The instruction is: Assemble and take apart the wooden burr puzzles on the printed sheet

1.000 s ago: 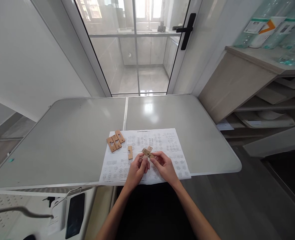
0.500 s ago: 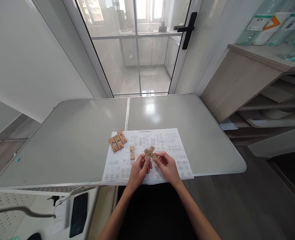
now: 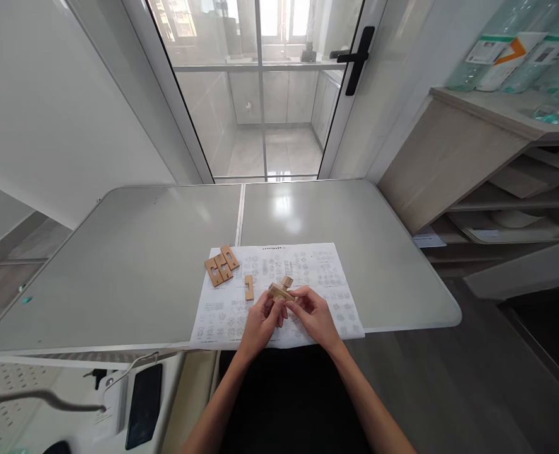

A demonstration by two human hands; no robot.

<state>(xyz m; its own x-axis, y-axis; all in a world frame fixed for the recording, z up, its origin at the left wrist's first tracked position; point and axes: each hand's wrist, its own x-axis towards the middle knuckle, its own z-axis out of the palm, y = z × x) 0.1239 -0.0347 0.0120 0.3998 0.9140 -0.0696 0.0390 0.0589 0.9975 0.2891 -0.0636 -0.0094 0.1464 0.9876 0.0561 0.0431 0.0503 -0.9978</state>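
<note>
Over the printed sheet point(image 3: 308, 265), my left hand point(image 3: 262, 320) and my right hand point(image 3: 315, 313) pinch a small cluster of crossed wooden puzzle pieces point(image 3: 282, 289) between their fingertips. Both hands are closed on it; one piece sticks up at its far side, and the fingers hide its lower part. A notched wooden piece point(image 3: 249, 287) lies alone on the sheet, left of the cluster. Farther left, flat wooden pieces with cutouts point(image 3: 221, 266) lie side by side on the sheet's upper left corner. Small diagrams cover the sheet.
The grey table point(image 3: 132, 271) stretches to both sides, with a glass door point(image 3: 286, 101) behind it. At right stands a wooden shelf point(image 3: 469, 151) bearing plastic bottles point(image 3: 488, 60). A phone point(image 3: 144, 407) and a white box point(image 3: 113, 403) lie on a lower white surface at left.
The crossed pieces have turned in my fingers, and one piece now lies more level across the near side. The loose pieces have stayed put; the view has shifted slightly.
</note>
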